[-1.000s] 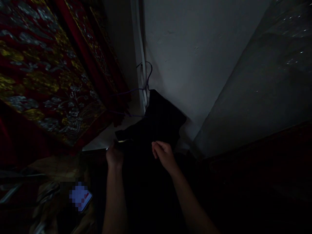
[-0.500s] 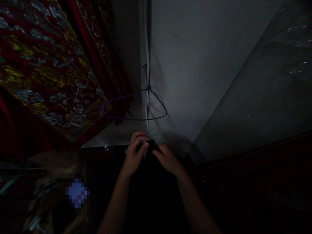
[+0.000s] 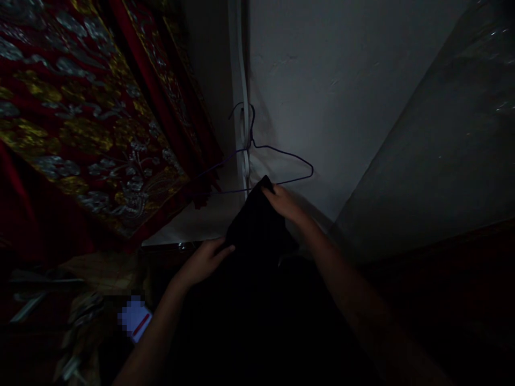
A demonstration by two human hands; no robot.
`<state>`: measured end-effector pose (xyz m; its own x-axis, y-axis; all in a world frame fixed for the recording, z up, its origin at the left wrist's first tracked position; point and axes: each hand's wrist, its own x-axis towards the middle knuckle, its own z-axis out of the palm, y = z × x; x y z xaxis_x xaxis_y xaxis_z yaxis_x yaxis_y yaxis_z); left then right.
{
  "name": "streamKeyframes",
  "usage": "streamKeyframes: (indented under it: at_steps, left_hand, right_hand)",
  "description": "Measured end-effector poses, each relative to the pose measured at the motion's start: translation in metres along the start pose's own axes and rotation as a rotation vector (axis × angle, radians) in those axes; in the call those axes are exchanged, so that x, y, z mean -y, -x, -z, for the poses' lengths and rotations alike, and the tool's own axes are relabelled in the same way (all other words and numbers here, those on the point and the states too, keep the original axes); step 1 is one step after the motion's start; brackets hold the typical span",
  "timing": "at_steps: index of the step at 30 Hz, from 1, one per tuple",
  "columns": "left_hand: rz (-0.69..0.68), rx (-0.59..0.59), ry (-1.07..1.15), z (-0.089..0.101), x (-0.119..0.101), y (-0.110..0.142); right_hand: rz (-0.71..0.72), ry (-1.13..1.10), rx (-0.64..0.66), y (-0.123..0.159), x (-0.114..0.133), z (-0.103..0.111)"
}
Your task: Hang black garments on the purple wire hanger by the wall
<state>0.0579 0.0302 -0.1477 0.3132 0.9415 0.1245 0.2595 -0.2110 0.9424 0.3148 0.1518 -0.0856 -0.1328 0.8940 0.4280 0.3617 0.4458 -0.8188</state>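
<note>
A piece of black cloth (image 3: 257,220) is stretched between my hands; its exact kind is too dark to make out. My right hand (image 3: 281,202) pinches its raised upper corner, close to the bottom bar of a purple clothes hanger (image 3: 293,155). Lower and to the left, my left hand (image 3: 207,260) grips the cloth's edge, with the thumb lying on top. The hanger hangs by its hook from a pale strap (image 3: 244,69) against the wall, and part of its lower bar is behind the cloth. Below the hands, the cloth merges into darkness.
At the left hangs a red cloth (image 3: 92,118) embroidered in gold and silver. A pale wall (image 3: 314,80) stands ahead, with a shiny, plastic-like sheet (image 3: 434,161) on the right. At lower left, a lit bluish screen (image 3: 137,319) is partly pixelated among clutter.
My right hand has risen, lifting a corner of the black cloth toward the hanger. My left hand has moved down and left, away from the right. The hanger has turned on its strap.
</note>
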Motion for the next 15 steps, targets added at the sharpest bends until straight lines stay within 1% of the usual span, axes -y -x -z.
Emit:
streamKeyframes:
  at_steps: [1, 3, 4, 6, 7, 8, 9, 11, 13, 15]
  left_hand:
    - [0.024, -0.037, 0.038, 0.009, 0.0, -0.001]
    - [0.099, -0.083, 0.067, 0.025, 0.002, -0.003]
    - [0.147, -0.079, 0.064, 0.033, 0.004, -0.004]
    - [0.246, -0.035, 0.063, 0.049, 0.007, -0.005]
    - [0.279, -0.022, 0.071, 0.056, 0.006, -0.007]
    - [0.282, -0.037, 0.071, 0.062, 0.002, -0.009]
    - [0.247, -0.072, 0.047, 0.069, -0.003, -0.011]
    - [0.084, -0.176, -0.102, 0.08, -0.02, -0.017]
    - [-0.123, -0.275, -0.291, 0.088, -0.043, -0.025]
    - [-0.284, -0.334, -0.423, 0.088, -0.068, -0.035]
  right_hand:
    - [-0.049, 0.021, 0.015, -0.001, -0.005, 0.0]
    - [-0.086, 0.059, -0.006, 0.003, -0.011, 0.008]
    - [-0.083, 0.072, -0.026, 0.007, -0.012, 0.015]
    - [-0.071, 0.095, -0.046, 0.014, -0.009, 0.032]
    - [-0.065, 0.11, -0.047, 0.018, -0.007, 0.041]
    - [-0.057, 0.129, -0.045, 0.02, -0.004, 0.049]
    - [-0.045, 0.149, -0.047, 0.023, -0.001, 0.055]
    - [-0.019, 0.185, -0.069, 0.025, 0.005, 0.063]
    - [0.001, 0.199, -0.102, 0.028, 0.01, 0.063]
    - [-0.006, 0.172, -0.097, 0.031, 0.014, 0.057]
